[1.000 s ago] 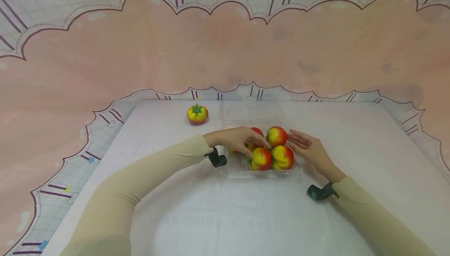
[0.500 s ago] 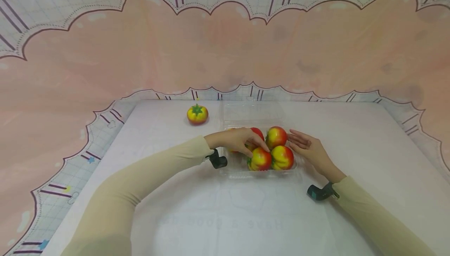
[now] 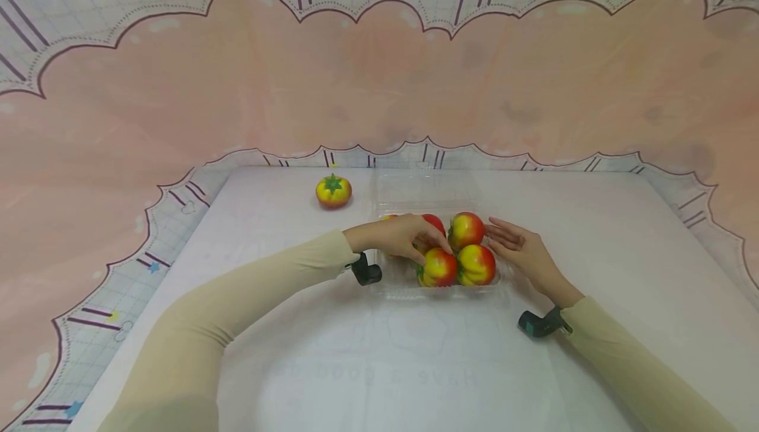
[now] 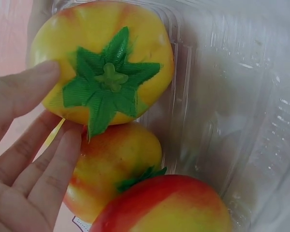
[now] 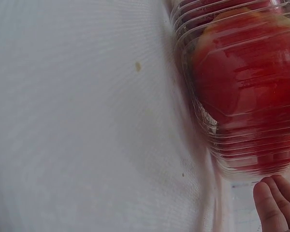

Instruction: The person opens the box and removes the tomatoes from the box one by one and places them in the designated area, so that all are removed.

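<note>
In the head view, my left hand (image 3: 400, 236) reaches over a clear plastic box (image 3: 439, 294) and grips the front-left tomato (image 3: 439, 269). The left wrist view shows the thumb (image 4: 48, 72) on this yellow tomato's side, near its green star-shaped calyx, with the fingers (image 4: 63, 150) along its lower edge. My right hand (image 3: 524, 251) stands at the box's right side, fingers extended; in the right wrist view its fingertips (image 5: 270, 188) are right at the ribbed wall. Other red-yellow tomatoes in the box include one at front right (image 3: 477, 265) and one behind it (image 3: 467, 230). My left hand partly hides several more.
One loose tomato (image 3: 333, 192) sits on the white tabletop (image 3: 284, 201), left of the box and farther back. The box's clear lid (image 3: 423, 188) lies folded back behind it. A patterned peach cloth (image 3: 367, 83) hangs beyond the table.
My left fingertips have shifted slightly to the left, and the front-left tomato has moved a little left with them. My right hand has stayed in place.
</note>
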Tool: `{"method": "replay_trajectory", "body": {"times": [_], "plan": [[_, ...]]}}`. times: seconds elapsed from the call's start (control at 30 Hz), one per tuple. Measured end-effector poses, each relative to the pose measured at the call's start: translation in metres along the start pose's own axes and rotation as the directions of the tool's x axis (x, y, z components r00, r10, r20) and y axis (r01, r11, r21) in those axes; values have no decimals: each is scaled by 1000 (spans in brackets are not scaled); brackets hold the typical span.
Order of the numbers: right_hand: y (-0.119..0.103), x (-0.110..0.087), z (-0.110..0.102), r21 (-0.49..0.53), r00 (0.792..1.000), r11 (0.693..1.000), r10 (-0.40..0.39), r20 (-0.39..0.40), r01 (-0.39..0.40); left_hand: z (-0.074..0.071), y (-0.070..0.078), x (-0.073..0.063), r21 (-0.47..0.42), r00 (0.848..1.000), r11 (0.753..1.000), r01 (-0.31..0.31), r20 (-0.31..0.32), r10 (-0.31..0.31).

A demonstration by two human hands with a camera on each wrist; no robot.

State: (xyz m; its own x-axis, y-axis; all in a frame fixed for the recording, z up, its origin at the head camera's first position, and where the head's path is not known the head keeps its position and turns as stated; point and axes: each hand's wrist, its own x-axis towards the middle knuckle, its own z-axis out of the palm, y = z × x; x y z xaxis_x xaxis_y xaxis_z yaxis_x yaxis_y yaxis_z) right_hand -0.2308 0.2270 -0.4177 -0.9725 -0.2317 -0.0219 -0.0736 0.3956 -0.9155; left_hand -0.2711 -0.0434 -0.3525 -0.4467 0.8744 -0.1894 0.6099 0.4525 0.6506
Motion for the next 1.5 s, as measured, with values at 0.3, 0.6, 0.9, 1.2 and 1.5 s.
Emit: {"method": "replay_trajectory", "body": {"times": [0.3, 0.6, 0.9, 1.2, 1.5], "plan": [[0, 1, 0, 10, 1000, 1000, -8, 3, 8, 1, 1, 3, -11, 999, 1000, -28, 21, 28], [-1, 0, 0, -6, 1000, 1000, -4, 2, 4, 3, 1, 3, -74, 1000, 997, -8, -7, 7], [1, 1, -1, 10, 1000, 1000, -4, 5, 4, 5, 1, 3, -20, 998, 1000, 1, -64, -2], [-1, 0, 0, -1, 1000, 1000, -10, 8, 10, 4, 0, 3, 22, 996, 1000, 16, -84, -14], [-1, 1, 0, -14, 1000, 1000, 2, 11, -1, 6, 6, 3, 89, 992, 995, 51, -117, -40]]}}
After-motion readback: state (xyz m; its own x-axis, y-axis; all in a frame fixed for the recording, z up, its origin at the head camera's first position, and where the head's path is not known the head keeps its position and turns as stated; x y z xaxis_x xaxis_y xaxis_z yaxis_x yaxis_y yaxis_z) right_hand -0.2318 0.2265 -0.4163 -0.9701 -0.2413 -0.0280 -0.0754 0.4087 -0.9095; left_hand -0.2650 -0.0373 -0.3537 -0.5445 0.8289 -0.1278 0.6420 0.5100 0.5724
